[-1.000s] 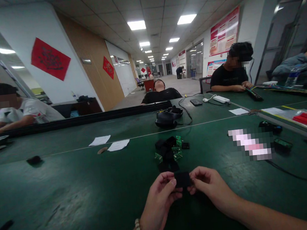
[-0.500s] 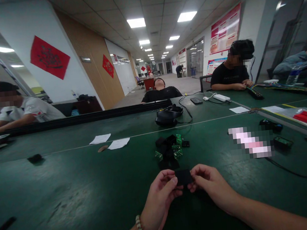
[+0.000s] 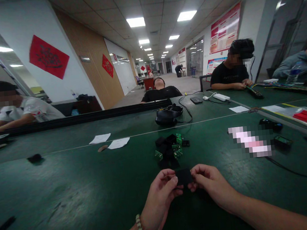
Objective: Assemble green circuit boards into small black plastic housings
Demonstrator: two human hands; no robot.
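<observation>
Between my two hands is a small flat black piece, held just above the green table. My left hand pinches its left edge between thumb and fingers; a beaded bracelet circles that wrist. At the right edge, the fingertips of my right hand close on the same piece. Just beyond my hands lies a pile of black parts, with small green circuit boards among them. What detail the black piece has is too dark to make out.
Behind the pile sits a black headset with a cable. Paper slips lie to the left. A blurred pink item and a boxed green board are on the right. Several people sit around the table.
</observation>
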